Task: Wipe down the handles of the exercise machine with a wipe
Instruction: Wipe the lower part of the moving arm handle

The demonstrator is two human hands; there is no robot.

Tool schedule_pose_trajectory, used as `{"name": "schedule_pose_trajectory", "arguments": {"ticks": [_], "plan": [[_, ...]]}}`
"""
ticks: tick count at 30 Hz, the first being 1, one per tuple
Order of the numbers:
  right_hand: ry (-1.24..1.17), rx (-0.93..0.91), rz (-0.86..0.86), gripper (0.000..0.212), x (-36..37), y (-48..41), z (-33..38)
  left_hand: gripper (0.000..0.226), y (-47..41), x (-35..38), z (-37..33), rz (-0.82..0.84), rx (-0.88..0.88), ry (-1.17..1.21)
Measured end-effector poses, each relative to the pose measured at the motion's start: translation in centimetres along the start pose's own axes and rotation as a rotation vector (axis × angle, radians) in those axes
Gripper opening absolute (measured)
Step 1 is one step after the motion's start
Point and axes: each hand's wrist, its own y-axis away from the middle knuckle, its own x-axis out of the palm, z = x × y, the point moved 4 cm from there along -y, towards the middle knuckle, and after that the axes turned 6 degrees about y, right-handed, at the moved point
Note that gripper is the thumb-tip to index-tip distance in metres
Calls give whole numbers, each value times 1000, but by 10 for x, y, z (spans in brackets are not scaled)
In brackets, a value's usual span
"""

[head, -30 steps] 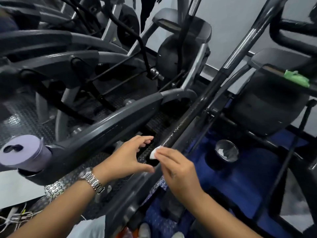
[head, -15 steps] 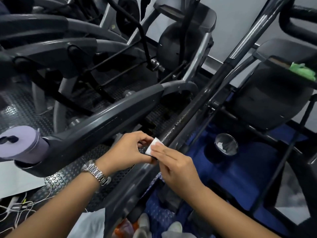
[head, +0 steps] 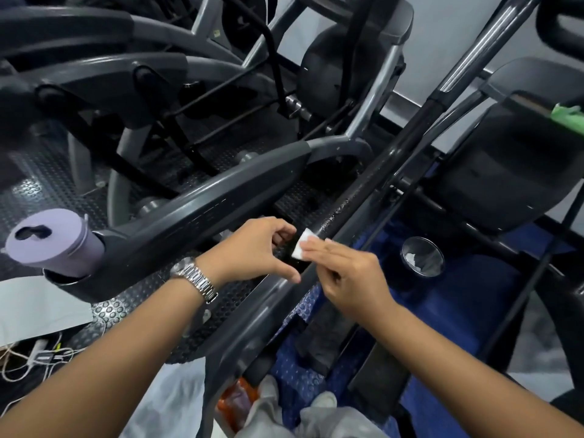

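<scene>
A long black handle bar (head: pixel 373 181) of the exercise machine runs diagonally from the lower middle to the upper right, glistening wet above my hands. A small white wipe (head: pixel 302 245) lies pressed against it under the fingers of my right hand (head: pixel 347 276). My left hand (head: pixel 252 251), with a metal watch at the wrist, is curled just left of the bar, thumb and fingers apart, close to the wipe; whether it touches the wipe I cannot tell.
A lilac tumbler (head: pixel 50 241) sits in the cup holder of a grey side arm (head: pixel 202 222). A green cloth (head: pixel 568 116) rests on the console at right. A round cup holder (head: pixel 422 256) is beside my right hand. Cables (head: pixel 38 355) lie at lower left.
The left hand pinched the wipe together with the right half a second ago; now its fingers have spread and drawn slightly away, leaving the wipe under my right fingers on the bar.
</scene>
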Motion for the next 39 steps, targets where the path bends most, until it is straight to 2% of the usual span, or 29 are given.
{"name": "schedule_pose_trajectory", "arguments": {"ticks": [2, 5, 7, 13, 19, 24, 26, 29, 33, 36, 39], "plan": [[35, 18, -8, 29, 4, -9, 3, 81, 1, -1, -3, 5, 2, -15], [31, -7, 82, 30, 16, -9, 16, 69, 3, -2, -5, -7, 8, -5], [9, -33, 119, 28, 15, -2, 19, 72, 4, -2, -5, -11, 5, -18], [25, 85, 20, 31, 0, -14, 2, 85, 2, 0, -4, -1, 4, -33], [-17, 7, 116, 29, 8, 2, 17, 84, 2, 0, -6, 1, 8, -31], [37, 102, 31, 29, 2, -15, 3, 86, 2, -1, -8, 21, 20, -68], [41, 68, 80, 32, 10, -15, 14, 79, 1, -2, -9, 15, 34, -66], [-4, 24, 134, 31, 9, 3, 20, 84, 2, -2, -11, 10, 32, -75], [26, 111, 24, 30, -3, 1, 1, 90, 3, -1, -10, 19, 25, -67], [20, 170, 6, 36, 8, -6, 9, 82, 3, 0, -12, 6, 31, -62], [-41, 138, 39, 35, 15, 12, 26, 78, 6, 1, -15, 11, 29, -28]]}}
